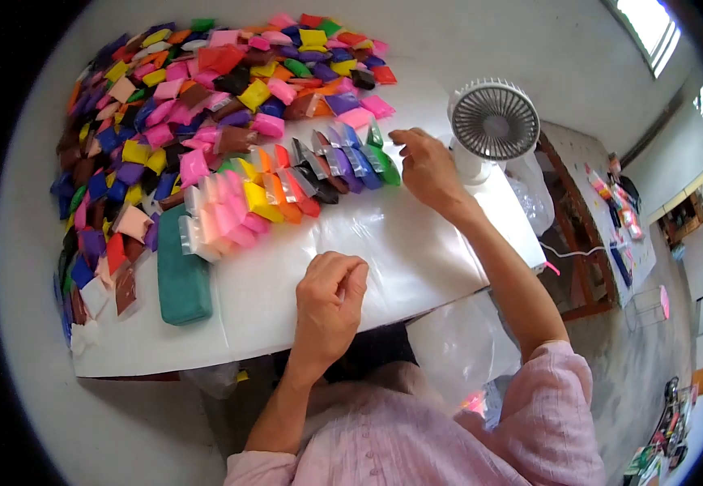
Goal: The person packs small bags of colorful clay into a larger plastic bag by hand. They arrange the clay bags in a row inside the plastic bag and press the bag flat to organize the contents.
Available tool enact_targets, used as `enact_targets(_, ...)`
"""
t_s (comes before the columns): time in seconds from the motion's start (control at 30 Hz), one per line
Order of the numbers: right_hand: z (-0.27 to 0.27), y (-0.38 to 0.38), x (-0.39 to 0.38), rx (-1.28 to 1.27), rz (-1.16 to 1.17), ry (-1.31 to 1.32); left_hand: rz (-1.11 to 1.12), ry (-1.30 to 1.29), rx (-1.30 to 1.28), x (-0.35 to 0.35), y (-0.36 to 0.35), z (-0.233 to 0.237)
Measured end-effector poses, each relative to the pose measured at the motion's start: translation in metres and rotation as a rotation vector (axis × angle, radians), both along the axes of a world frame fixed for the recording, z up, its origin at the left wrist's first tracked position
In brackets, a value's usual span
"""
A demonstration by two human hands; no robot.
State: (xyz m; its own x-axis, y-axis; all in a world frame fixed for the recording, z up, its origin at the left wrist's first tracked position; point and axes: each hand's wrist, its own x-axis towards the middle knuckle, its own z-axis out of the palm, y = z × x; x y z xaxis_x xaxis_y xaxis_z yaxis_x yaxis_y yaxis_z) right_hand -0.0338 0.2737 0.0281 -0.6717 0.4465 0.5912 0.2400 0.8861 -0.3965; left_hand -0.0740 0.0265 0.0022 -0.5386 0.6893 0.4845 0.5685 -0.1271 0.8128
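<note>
On the white table (351, 283), a row of small coloured packets in clear wrappers (287, 190) runs from pale pink through yellow, orange, red, black and purple to green. My right hand (428, 166) hovers beside the green packet (384, 162) at the row's right end, fingers apart and nothing between them. Below the row, near the table's front edge, my left hand (329, 296) is curled with thumb and fingers together; whatever it might hold is hidden. A teal block-shaped case (184, 267) lies at the row's left end.
A large heap of coloured packets (173, 113) covers the table's back and left. A white fan (493, 121) stands at the back right, close to my right hand. Clear plastic bags (465, 340) hang by the front edge. Another table (611, 211) is at the right.
</note>
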Motion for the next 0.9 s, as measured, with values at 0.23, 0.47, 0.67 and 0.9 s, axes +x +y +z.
enact_targets(0.23, 0.011, -0.060, 0.145, 0.021, -0.045, 0.349, -0.062, -0.211, -0.041, 0.001, -0.001, -0.011)
enact_targets(0.47, -0.116, -0.125, 0.355, -0.561, -0.734, 0.297, -0.025, -0.166, 0.000, 0.011, -0.002, -0.006)
enact_targets(0.67, -0.297, -0.195, 0.434, -1.331, -0.942, -0.004, -0.190, -0.094, 0.104, 0.058, -0.004, 0.005)
enact_targets(0.9, -0.308, -0.183, 0.298, -1.278, -0.647, 0.470, -0.652, 0.006, -0.634, 0.178, 0.050, -0.105)
